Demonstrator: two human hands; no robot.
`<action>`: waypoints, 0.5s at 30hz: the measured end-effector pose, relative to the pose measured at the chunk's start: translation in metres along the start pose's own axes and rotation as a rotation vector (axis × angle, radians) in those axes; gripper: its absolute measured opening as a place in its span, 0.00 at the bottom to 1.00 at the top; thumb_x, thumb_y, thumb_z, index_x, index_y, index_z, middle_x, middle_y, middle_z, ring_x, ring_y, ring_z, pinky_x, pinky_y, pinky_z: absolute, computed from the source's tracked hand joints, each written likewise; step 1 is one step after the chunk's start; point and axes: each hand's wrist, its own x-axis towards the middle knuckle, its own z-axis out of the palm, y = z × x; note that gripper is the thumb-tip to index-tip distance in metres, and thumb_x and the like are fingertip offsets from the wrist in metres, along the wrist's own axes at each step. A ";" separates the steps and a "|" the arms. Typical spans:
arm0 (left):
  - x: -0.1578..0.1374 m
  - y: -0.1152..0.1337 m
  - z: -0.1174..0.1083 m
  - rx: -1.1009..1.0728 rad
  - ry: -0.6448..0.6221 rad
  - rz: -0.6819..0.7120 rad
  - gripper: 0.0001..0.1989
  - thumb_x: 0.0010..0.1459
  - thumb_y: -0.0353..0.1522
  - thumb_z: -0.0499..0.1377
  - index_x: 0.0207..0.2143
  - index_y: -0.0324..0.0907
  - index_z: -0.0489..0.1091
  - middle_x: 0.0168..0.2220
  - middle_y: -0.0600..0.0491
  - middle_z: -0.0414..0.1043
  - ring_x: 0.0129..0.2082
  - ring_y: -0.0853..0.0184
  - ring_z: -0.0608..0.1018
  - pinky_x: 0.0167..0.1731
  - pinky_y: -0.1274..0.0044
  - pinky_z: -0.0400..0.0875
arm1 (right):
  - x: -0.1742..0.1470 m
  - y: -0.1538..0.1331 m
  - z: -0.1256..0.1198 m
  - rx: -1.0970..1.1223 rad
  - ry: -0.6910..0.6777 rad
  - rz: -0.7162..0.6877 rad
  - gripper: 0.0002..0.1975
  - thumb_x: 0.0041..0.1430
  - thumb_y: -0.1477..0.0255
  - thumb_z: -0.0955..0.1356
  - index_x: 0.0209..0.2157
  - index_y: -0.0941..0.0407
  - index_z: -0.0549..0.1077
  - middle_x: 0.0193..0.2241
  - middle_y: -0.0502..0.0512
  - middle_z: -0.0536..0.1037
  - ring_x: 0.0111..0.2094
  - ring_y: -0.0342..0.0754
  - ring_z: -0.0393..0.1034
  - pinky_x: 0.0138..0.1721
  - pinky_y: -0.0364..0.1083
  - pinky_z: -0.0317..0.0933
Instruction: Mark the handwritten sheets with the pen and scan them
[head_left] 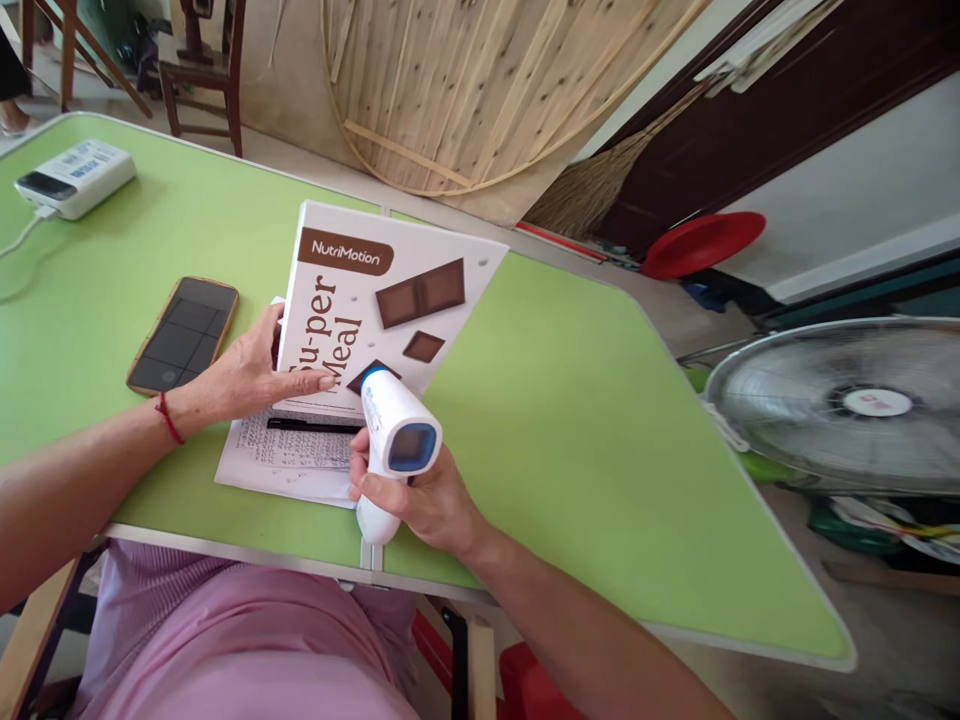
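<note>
My left hand (251,365) grips the left side of a white NutriMotion box (420,260), thumb across its printed front and the other fingers hidden behind it. The box is held up at a tilt over the table. In my right hand (427,500) is a white and blue infrared thermometer (390,425), held by its handle, its front end pointed at the box's lower part. Its small screen looks grey and faces me. Beneath the box lie a sheet of paper with handwriting (292,470) and a black pen (307,425).
A smartphone (184,335) lies on the green table (585,450), left of the box. Farther left sits a white power bank (79,175) with a cable. Beyond the table are a wooden chair (202,75), a large round wooden board (465,90), a red basin (705,245) and a fan (840,400).
</note>
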 end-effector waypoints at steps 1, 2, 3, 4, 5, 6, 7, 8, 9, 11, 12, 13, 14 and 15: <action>0.000 0.000 0.000 0.005 -0.002 0.002 0.35 0.51 0.50 0.68 0.52 0.41 0.60 0.50 0.44 0.71 0.53 0.50 0.73 0.54 0.56 0.70 | 0.000 0.000 0.000 -0.001 0.002 0.002 0.11 0.46 0.64 0.73 0.27 0.55 0.72 0.23 0.50 0.73 0.25 0.45 0.70 0.28 0.46 0.67; 0.000 -0.001 0.000 0.010 -0.002 0.004 0.36 0.51 0.50 0.68 0.53 0.41 0.60 0.50 0.44 0.71 0.53 0.50 0.73 0.54 0.56 0.70 | 0.000 0.000 0.000 -0.003 0.004 0.004 0.11 0.46 0.64 0.73 0.27 0.55 0.72 0.23 0.50 0.73 0.25 0.46 0.70 0.28 0.46 0.67; 0.000 -0.001 -0.001 0.014 -0.001 0.006 0.36 0.51 0.51 0.68 0.53 0.42 0.60 0.50 0.44 0.71 0.53 0.50 0.73 0.54 0.56 0.70 | 0.000 0.000 0.001 -0.006 0.004 0.004 0.10 0.47 0.64 0.73 0.26 0.55 0.72 0.23 0.50 0.74 0.25 0.46 0.70 0.28 0.46 0.67; 0.000 -0.001 -0.001 0.016 0.000 0.008 0.36 0.51 0.51 0.68 0.53 0.42 0.60 0.50 0.44 0.71 0.53 0.50 0.73 0.54 0.56 0.70 | 0.000 0.000 0.001 -0.008 0.003 0.004 0.10 0.47 0.64 0.73 0.26 0.55 0.72 0.23 0.50 0.74 0.25 0.46 0.70 0.28 0.46 0.67; 0.000 -0.002 -0.001 0.017 0.001 0.011 0.36 0.51 0.51 0.68 0.53 0.42 0.60 0.50 0.44 0.71 0.53 0.49 0.73 0.54 0.56 0.69 | 0.000 0.000 0.001 -0.010 0.003 0.001 0.10 0.47 0.64 0.73 0.25 0.55 0.71 0.23 0.50 0.73 0.24 0.46 0.70 0.27 0.46 0.67; 0.000 -0.002 -0.001 0.019 0.002 0.013 0.36 0.51 0.51 0.68 0.53 0.42 0.60 0.49 0.44 0.71 0.53 0.49 0.73 0.54 0.56 0.70 | 0.000 0.000 0.002 -0.007 0.003 -0.002 0.10 0.47 0.64 0.73 0.25 0.55 0.72 0.23 0.50 0.74 0.24 0.46 0.70 0.27 0.46 0.67; 0.000 -0.002 -0.001 0.022 0.003 0.015 0.35 0.51 0.51 0.68 0.52 0.42 0.60 0.49 0.44 0.72 0.53 0.49 0.73 0.54 0.56 0.70 | 0.001 0.000 0.002 -0.003 0.006 -0.004 0.10 0.47 0.64 0.73 0.25 0.55 0.72 0.23 0.50 0.74 0.24 0.46 0.70 0.27 0.46 0.67; 0.000 -0.002 -0.001 0.025 0.003 0.017 0.35 0.51 0.51 0.68 0.52 0.42 0.60 0.48 0.45 0.72 0.53 0.50 0.74 0.53 0.56 0.71 | 0.001 -0.001 0.002 0.002 0.010 -0.007 0.10 0.46 0.64 0.74 0.26 0.54 0.72 0.22 0.50 0.74 0.24 0.46 0.70 0.27 0.46 0.67; 0.000 -0.002 -0.001 0.026 0.002 0.019 0.35 0.51 0.51 0.68 0.52 0.42 0.61 0.48 0.45 0.72 0.52 0.50 0.74 0.53 0.56 0.71 | 0.001 -0.001 0.002 0.006 0.014 -0.008 0.11 0.46 0.64 0.74 0.26 0.54 0.73 0.22 0.50 0.74 0.24 0.46 0.70 0.27 0.46 0.67; 0.000 -0.002 -0.001 0.027 0.002 0.021 0.34 0.51 0.51 0.69 0.52 0.42 0.61 0.47 0.45 0.73 0.52 0.50 0.74 0.52 0.57 0.72 | 0.001 0.000 0.002 0.010 0.018 -0.009 0.11 0.46 0.63 0.74 0.27 0.54 0.73 0.23 0.50 0.74 0.24 0.46 0.71 0.27 0.46 0.67; 0.000 -0.002 0.000 0.027 0.003 0.022 0.34 0.51 0.51 0.69 0.52 0.42 0.61 0.47 0.45 0.73 0.52 0.50 0.74 0.52 0.57 0.72 | 0.000 0.000 0.001 0.010 0.018 -0.009 0.12 0.46 0.63 0.74 0.27 0.54 0.73 0.23 0.50 0.74 0.24 0.46 0.71 0.27 0.46 0.67; 0.000 -0.002 0.000 0.026 0.004 0.022 0.34 0.51 0.51 0.69 0.52 0.42 0.61 0.48 0.45 0.73 0.52 0.50 0.74 0.52 0.57 0.72 | 0.000 0.000 0.001 0.010 0.015 -0.007 0.12 0.46 0.63 0.74 0.27 0.54 0.73 0.23 0.50 0.74 0.24 0.46 0.71 0.27 0.46 0.67; 0.000 -0.002 0.000 0.024 0.003 0.021 0.35 0.51 0.50 0.69 0.53 0.42 0.61 0.48 0.45 0.73 0.53 0.50 0.74 0.53 0.57 0.71 | 0.000 0.000 0.000 0.011 0.013 -0.006 0.12 0.46 0.63 0.75 0.28 0.54 0.73 0.23 0.50 0.74 0.24 0.46 0.71 0.27 0.46 0.67; 0.000 -0.002 0.000 0.023 0.003 0.018 0.35 0.51 0.50 0.69 0.53 0.42 0.61 0.48 0.45 0.73 0.54 0.49 0.74 0.53 0.57 0.71 | 0.000 0.001 0.000 0.014 0.011 -0.005 0.12 0.46 0.63 0.74 0.28 0.54 0.73 0.23 0.50 0.74 0.24 0.46 0.71 0.27 0.47 0.67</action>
